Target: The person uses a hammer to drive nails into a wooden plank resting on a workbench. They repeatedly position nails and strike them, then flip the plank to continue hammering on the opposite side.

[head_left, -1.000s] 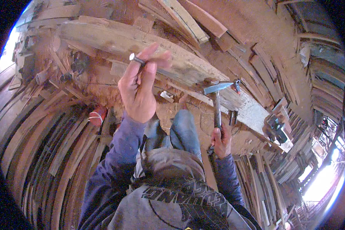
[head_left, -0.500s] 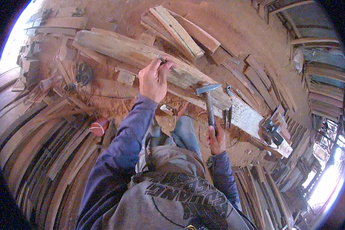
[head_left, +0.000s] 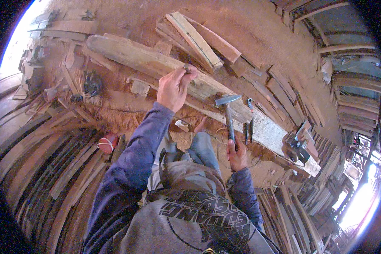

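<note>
Clearly, the right hand (head_left: 237, 155) grips a hammer (head_left: 229, 121) (tapered metal head (head_left: 227, 100)).

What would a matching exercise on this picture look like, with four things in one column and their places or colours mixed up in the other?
Things:
1. hammer
2. container
3. metal rod
4. dark tool

Places or colours:
A. pinched in the left hand
B. near the right end of the whitish board
C. gripped in the right hand
D. red

Pairs: 1-C, 2-D, 3-A, 4-B
</note>
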`<state>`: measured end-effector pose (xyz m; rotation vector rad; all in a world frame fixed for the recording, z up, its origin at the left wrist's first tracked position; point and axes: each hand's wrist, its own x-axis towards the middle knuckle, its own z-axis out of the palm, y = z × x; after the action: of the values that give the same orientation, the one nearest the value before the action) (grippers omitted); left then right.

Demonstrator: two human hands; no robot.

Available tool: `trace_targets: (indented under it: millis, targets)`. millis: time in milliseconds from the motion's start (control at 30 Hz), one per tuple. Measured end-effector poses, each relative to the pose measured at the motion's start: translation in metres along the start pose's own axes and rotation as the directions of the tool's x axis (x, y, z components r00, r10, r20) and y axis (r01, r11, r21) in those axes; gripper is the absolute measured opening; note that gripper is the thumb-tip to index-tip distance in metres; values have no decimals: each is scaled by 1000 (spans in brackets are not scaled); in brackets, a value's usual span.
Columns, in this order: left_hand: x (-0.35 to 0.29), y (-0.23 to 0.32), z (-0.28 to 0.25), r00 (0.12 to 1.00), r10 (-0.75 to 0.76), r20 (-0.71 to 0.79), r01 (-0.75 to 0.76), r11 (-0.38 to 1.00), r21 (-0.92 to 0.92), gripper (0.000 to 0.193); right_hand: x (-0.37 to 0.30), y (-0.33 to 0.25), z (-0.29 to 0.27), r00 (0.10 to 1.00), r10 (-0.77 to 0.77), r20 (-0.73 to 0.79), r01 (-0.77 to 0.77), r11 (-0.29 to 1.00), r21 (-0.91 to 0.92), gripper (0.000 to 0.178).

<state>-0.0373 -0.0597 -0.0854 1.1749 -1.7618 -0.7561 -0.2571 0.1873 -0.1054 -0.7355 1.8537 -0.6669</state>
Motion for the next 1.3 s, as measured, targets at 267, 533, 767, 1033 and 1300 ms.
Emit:
trace_targets:
  millis: [267, 533, 767, 1033, 1300]
  targets:
    - [3, -23, 9, 985, 70, 157, -72, 997, 5, 8, -8, -8, -1, 995, -30, -94, 2, 957, -290, 39]
    - [1, -19, 6, 991, -17, 136, 29, 996, -89, 16, -42, -62, -12, 971, -201, -132, 209, 976, 52, 33]
    - [2, -26, 8, 982, 115, 153, -109, 993, -48, 10, -46, -114, -18, 897, -398, -192, 372, 915, -157, 37]
    - [-2, -30, 12, 971, 129, 200, -107, 987, -120, 12, -44, -151, -3, 709, -704, -42, 599, 632, -492, 36]
    - [-6, -30, 12, 976, 175, 131, -153, 975, -162, 12, -64, -191, -11, 644, -762, -65, 564, 530, -633, 38]
